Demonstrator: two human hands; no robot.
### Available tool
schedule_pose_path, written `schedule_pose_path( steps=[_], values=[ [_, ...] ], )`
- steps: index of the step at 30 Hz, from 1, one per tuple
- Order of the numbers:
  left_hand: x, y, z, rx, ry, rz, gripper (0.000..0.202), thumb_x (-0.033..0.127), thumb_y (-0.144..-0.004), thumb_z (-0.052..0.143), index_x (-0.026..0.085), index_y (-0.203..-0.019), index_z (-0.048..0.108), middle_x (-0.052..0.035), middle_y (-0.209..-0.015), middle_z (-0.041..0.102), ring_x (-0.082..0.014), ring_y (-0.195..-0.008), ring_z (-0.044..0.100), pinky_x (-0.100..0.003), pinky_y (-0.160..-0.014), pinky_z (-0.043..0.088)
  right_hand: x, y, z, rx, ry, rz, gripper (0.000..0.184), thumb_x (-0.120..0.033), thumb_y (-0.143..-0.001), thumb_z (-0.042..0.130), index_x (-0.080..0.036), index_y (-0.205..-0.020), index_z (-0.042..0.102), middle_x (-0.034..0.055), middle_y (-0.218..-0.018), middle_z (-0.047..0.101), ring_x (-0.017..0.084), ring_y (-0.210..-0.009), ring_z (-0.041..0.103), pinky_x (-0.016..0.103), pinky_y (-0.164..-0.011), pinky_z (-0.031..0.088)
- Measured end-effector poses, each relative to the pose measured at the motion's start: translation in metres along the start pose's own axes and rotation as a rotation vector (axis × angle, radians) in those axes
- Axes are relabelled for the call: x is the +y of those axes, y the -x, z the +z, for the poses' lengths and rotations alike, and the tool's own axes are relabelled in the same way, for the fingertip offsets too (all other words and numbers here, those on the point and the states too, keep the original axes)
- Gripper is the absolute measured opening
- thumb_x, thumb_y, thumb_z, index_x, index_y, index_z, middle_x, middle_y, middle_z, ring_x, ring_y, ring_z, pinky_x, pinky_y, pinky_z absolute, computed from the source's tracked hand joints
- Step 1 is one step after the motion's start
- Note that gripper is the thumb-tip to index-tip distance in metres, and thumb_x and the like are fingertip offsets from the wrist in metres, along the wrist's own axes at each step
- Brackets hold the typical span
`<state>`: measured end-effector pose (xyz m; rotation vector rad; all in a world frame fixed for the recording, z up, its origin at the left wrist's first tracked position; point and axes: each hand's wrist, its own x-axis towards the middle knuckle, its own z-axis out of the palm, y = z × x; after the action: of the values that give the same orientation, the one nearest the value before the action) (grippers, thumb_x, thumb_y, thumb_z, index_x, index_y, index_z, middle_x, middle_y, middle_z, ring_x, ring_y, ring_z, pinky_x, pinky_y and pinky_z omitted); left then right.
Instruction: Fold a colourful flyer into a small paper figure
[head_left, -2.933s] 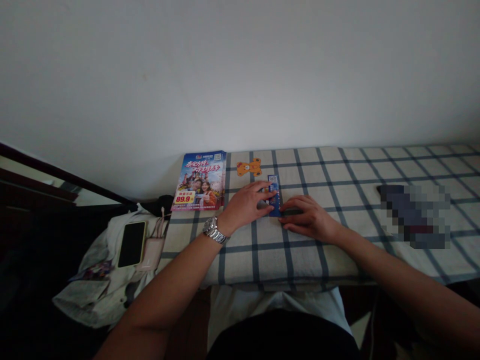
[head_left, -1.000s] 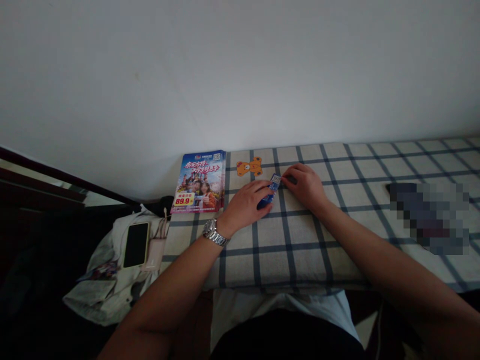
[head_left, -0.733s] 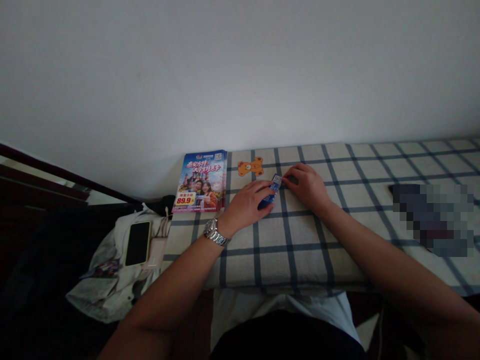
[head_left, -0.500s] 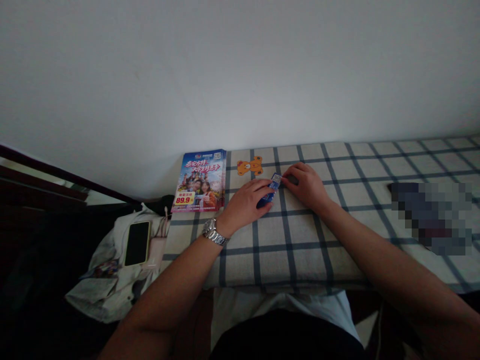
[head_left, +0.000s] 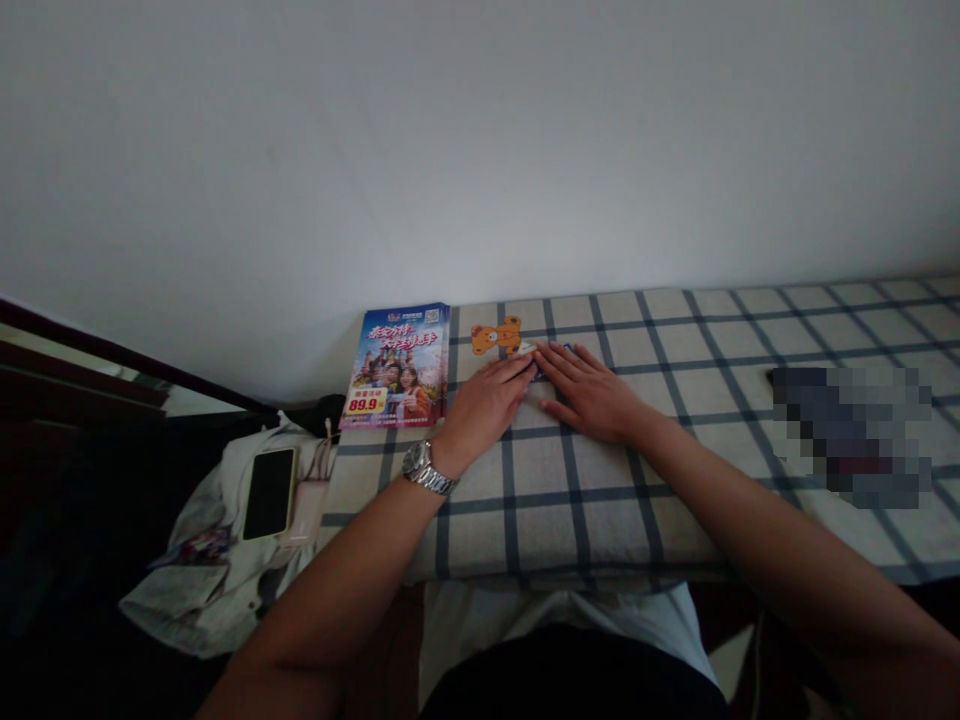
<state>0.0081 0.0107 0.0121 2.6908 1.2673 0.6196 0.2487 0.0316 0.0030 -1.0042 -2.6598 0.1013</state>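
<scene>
A small piece of folded printed paper, blue and whitish, lies on the checked cloth, mostly hidden beneath my fingers. My left hand, with a metal watch on its wrist, rests its stretched fingers on the paper's left part; the thumb is hard to see. Lying flat over the right part is my right hand, its fingers straight and its thumb apart. The fingertips of both hands meet at the paper. Just beyond them a brown cartoon bear shows on the cloth.
A stack of printed flyers lies left of my hands. Farther left, a phone rests on pale fabric. To the right is a blurred-out dark item. A wall rises behind the surface.
My right hand has moved left and flattened over the paper, where it was pinching near its right edge. My left fingers have straightened, and the paper is now mostly covered.
</scene>
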Motion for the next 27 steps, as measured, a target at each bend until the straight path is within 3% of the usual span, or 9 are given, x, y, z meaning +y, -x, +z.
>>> schedule_pose_path(
  steps=[4, 9, 14, 21, 27],
  values=[
    [-0.001, 0.005, -0.003, -0.124, 0.012, 0.004, 0.054, 0.038, -0.114, 0.042, 0.017, -0.164, 0.040, -0.0120, -0.172, 0.037, -0.0238, -0.161, 0.033, -0.051, -0.135, 0.028, 0.000, 0.001, 0.003, -0.014, 0.017, 0.026, 0.081, -0.060, -0.109, 0.040, -0.012, -0.172, 0.019, 0.0179, -0.175, 0.027, 0.032, -0.164, 0.026, 0.056, -0.134, 0.023],
    [-0.002, 0.009, -0.008, -0.194, 0.001, 0.008, 0.058, 0.041, -0.115, 0.032, 0.017, -0.168, 0.031, -0.0113, -0.175, 0.028, -0.0219, -0.165, 0.023, -0.050, -0.136, 0.020, 0.000, 0.001, 0.004, -0.019, 0.021, 0.039, 0.082, -0.061, -0.109, 0.039, -0.015, -0.173, 0.016, 0.0156, -0.176, 0.025, 0.031, -0.164, 0.025, 0.055, -0.134, 0.021],
    [-0.004, 0.008, -0.009, -0.214, 0.002, -0.006, 0.056, 0.040, -0.115, 0.031, 0.019, -0.167, 0.032, -0.0085, -0.176, 0.028, -0.0201, -0.164, 0.024, -0.047, -0.137, 0.019, 0.002, 0.003, 0.003, -0.019, 0.024, 0.100, 0.081, -0.059, -0.110, 0.036, -0.014, -0.173, 0.013, 0.0159, -0.176, 0.023, 0.030, -0.164, 0.024, 0.054, -0.134, 0.022],
    [-0.004, 0.006, -0.010, -0.222, -0.005, -0.008, 0.057, 0.040, -0.114, 0.038, 0.017, -0.166, 0.036, -0.0096, -0.175, 0.031, -0.0214, -0.163, 0.028, -0.047, -0.136, 0.021, 0.008, 0.008, -0.003, -0.030, 0.096, 0.215, 0.080, -0.058, -0.110, 0.033, -0.004, -0.169, 0.025, 0.0209, -0.175, 0.024, 0.032, -0.164, 0.024, 0.053, -0.133, 0.024],
    [-0.003, 0.006, -0.009, -0.166, -0.001, -0.009, 0.054, 0.041, -0.113, 0.042, 0.019, -0.163, 0.042, -0.0091, -0.172, 0.038, -0.0216, -0.160, 0.035, -0.045, -0.135, 0.024, 0.013, 0.008, -0.001, -0.026, 0.090, 0.195, 0.077, -0.056, -0.111, 0.034, -0.009, -0.170, 0.025, 0.0180, -0.176, 0.025, 0.030, -0.164, 0.025, 0.053, -0.133, 0.024]
  ],
)
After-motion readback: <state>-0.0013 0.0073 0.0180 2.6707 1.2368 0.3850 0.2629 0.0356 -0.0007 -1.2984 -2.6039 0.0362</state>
